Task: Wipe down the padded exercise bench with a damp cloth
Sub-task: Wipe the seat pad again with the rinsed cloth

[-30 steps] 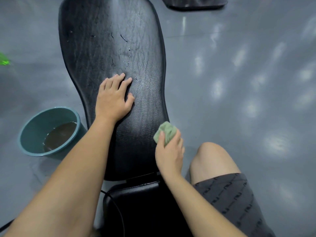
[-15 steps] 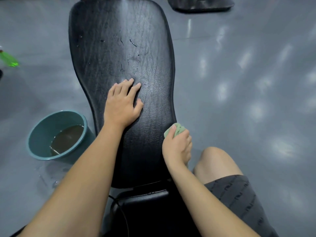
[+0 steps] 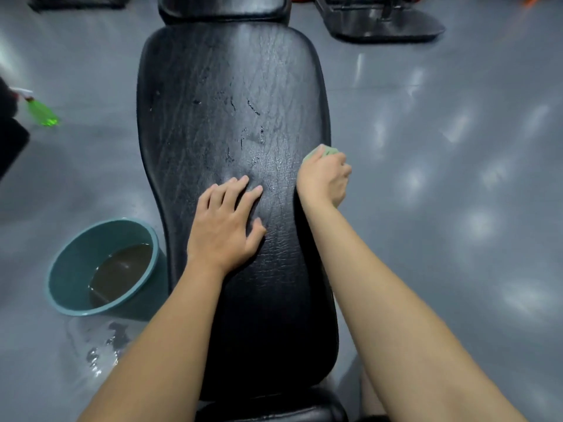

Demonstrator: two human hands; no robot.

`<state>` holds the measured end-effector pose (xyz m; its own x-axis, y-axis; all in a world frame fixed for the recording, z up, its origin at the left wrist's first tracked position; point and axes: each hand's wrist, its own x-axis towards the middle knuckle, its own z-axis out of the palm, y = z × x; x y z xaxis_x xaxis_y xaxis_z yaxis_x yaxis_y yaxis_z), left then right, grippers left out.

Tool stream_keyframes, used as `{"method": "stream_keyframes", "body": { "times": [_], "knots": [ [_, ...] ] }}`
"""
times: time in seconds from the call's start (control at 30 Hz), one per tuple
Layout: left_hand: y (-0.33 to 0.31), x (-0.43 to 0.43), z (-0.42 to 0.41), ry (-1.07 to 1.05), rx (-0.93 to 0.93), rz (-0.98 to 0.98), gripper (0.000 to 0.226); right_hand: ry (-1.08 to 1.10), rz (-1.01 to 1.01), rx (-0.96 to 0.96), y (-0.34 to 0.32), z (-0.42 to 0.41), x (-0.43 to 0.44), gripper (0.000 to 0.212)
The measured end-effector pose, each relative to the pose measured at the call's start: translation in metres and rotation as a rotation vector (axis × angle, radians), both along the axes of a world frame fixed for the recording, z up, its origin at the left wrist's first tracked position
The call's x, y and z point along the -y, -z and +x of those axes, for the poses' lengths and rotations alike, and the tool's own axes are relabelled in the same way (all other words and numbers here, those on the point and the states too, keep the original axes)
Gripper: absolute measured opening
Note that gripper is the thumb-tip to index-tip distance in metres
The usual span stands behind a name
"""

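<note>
Starting far left: one spray bottle lying on the floor, well apart from the bench; easy to kick or tread on when stepping round. Next, one basin, standing on the floor just beside the bench's left edge and part full of murky water; likely to tip if caught by a knee or elbow. Could also smear grime back onto the padding if used for rinsing. Below it, one wet patch on the floor; easy to slip on. Pressing flat on the middle of the bench with the left hand, fingers spread, holding nothing; could skid on the wet, creased cover if leaned on hard. Gripping the cloth in the right hand, fingers curled round it, at the pad's right edge, level with the beads of water; could run off the rim and lose the cloth to the floor, or pass by the drops further up the centre and leave them. Counting up: two hands, apart; one cloth, mostly hidden in the fist; one bench, one headrest pad beyond it; one dark machine base at upper right
</note>
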<state>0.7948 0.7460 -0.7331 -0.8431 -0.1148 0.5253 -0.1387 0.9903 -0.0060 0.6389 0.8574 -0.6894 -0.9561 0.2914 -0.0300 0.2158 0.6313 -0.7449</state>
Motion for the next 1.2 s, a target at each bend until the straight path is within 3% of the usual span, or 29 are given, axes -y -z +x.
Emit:
{"method": "stream_keyframes", "body": {
  "times": [0.33,0.63,0.87,1.2],
  "knots": [
    [-0.005,0.000,-0.002,-0.012,0.042,-0.006,0.058,-0.118,0.031,-0.040,-0.064,-0.128,0.048,0.043],
    [-0.004,0.001,-0.002,-0.037,0.080,0.014,0.058,-0.249,-0.039,-0.115,-0.050,-0.139,0.035,0.053],
    [-0.006,0.000,0.000,-0.048,0.097,0.062,0.056,-0.307,-0.195,-0.092,-0.019,-0.062,-0.013,0.047],
    [-0.008,-0.002,0.004,-0.028,0.055,0.128,0.053,-0.380,-0.167,0.077,0.041,0.104,-0.067,0.047]
  ]
}}
